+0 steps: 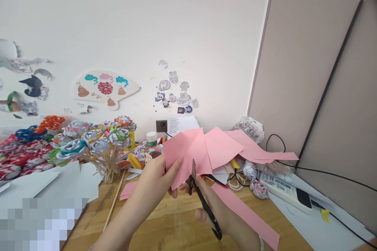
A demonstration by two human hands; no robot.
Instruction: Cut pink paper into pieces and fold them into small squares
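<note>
My left hand [159, 178] pinches pink paper [184, 151] between thumb and fingers, above the wooden table. More pink paper [222, 149] with curved and straight edges fans out to the right of that piece. Scissors [202, 200] with black handles are in my right hand [216, 200], just below and to the right of the held paper. Their dark blades point up, in front of the paper's lower edge. Part of my right hand's fingers is hidden behind the paper and scissors. A loose pink strip [247, 215] lies on the table beside my right forearm.
Folded paper flowers on sticks [100, 141] crowd the left, behind white sheets [32, 182]. A white-capped bottle [152, 145] stands behind my left hand. A thin stick [114, 200] lies left of my forearm. On the right sit a paper rose [259, 188] and a white power strip [284, 190].
</note>
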